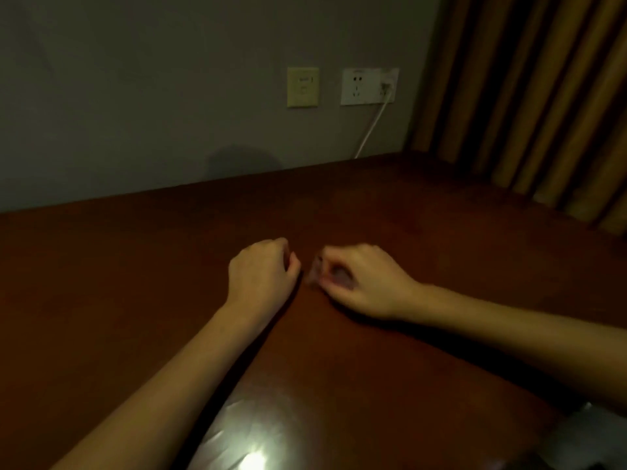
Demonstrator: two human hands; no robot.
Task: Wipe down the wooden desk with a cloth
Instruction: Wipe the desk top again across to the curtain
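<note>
Right hand (363, 283): the fingers (330, 266) curl around something small and blurred; its identity cannot be told. Left hand (263, 273): fingertips fold under the palm and are hidden. Both forearms are cut off by the lower and right edges. Worktop (118, 283): it runs past the left and right edges, and its near part is lost behind a glare patch (252, 461). A pale object (593, 432) at the lower right corner is cropped and unidentifiable. Cable (371, 130): its lower end disappears behind the worktop's rear edge. Markings on the yellowish wall plate (303, 87) are too small to read.
</note>
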